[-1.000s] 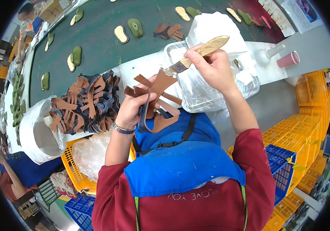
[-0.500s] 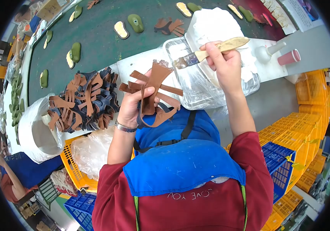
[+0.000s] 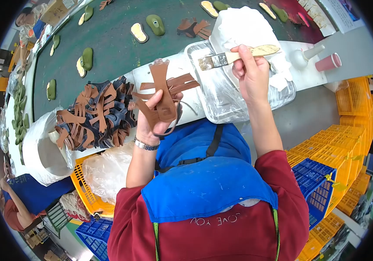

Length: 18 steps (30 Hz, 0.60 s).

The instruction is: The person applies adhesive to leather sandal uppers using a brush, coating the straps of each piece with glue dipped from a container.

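Observation:
My left hand is closed around a brown sandal upper, a strappy piece whose strips fan out to both sides and whose top end looks wet. In my right hand is a flat paintbrush with a pale wooden handle, gripped near its metal collar. Its bristles point left, a short gap away from the upper. Below the brush lies a plastic-covered tray. To the left of my left hand, a heap of brown and dark-blue uppers rests on the table edge.
Green and cream soles lie in pairs on the green belt, with another upper. A white bottle and a red cup stand right. Yellow crates line the right side. Other people are at left.
My left hand has turned the upper, so its strips now point differently and its top end has moved left. The brush has shifted slightly and lies more level, still apart from the upper.

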{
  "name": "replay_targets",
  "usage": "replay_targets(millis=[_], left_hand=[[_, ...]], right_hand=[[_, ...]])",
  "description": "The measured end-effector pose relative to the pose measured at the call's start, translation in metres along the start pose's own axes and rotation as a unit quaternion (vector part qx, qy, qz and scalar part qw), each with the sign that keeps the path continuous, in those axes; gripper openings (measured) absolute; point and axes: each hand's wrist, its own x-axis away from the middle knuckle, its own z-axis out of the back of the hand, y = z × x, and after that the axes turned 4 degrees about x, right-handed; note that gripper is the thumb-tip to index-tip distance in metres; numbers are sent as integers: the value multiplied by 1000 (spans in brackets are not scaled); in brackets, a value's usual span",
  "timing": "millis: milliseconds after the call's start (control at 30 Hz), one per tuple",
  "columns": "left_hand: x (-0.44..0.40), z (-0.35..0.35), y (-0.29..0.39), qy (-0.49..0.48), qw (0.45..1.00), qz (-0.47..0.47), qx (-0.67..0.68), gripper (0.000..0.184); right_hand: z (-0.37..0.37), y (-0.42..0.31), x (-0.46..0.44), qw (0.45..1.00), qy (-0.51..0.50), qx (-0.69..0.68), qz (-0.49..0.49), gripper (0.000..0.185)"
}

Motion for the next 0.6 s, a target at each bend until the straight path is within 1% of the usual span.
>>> replay_targets(millis=[33,67,267,367,400,500,600], left_hand=[[0,-2,-3,27,1000,-14,-6,44],[0,-3,-3,-5,1000,-12,-5,42],[1,-10,-6,-37,998,1,-42,43],[3,-11,-8,-48,998,-18,-37,45],[3,-10,-8,-51,998,-16,-34,45],[5,-5,-8,-65,998,-10,-22,46],[5,-6,-8,-83,996,-5,-12,46]], right_hand=[[0,-1,2,1000,0,-1,6,23],[-1,-1,4,1000,0,-2,12,23],[-8,-6,10,995,-44,80,49,22],[-13,1,10,981,-58,171,70,21],[-10,4,7,980,-76,172,58,19],[-9,3,5,970,-73,226,51,18],[-6,1,5,961,-64,260,75,19]])
